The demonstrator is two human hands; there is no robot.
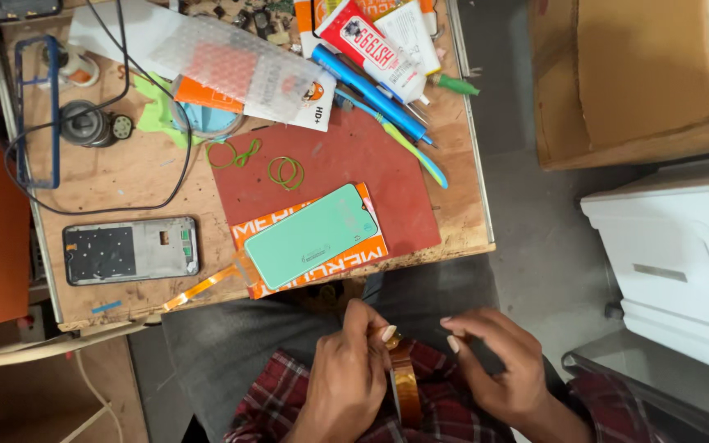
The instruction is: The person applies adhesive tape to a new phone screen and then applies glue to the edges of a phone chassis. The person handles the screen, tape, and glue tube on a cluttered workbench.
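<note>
Below, at six o'clock of the view, the held thing is listed first.
Tape roll: a brown tape roll is held edge-on over the lap, just off the near edge of the workbench.
Left hand: the left hand is closed around the roll's nine o'clock side, thumb and fingers pressed on it.
Right hand: the right hand is kept at three o'clock of the roll, thumb and forefinger drawn narrow as if pinched; whether a tape end is gripped cannot be told.
Lap: grey trousers and a red checked shirt are seen under both hands.
Screen panel: a mint-green phone screen panel is laid tilted on an orange printed card at twelve o'clock of the hands, with an orange flex strip trailing toward eight o'clock.
Mat: a dark red mat is spread beneath the card.
Rubber bands: green rubber bands are lying on the mat at eleven o'clock of the panel.
Phone frame: a grey phone frame is set at nine o'clock of the panel, well apart.
Tools: a blue pen-shaped tool and a red-and-white glue tube are placed at the bench's far edge, at one o'clock of the panel.
Bubble wrap: a bubble-wrap pouch is laid at twelve o'clock.
</note>
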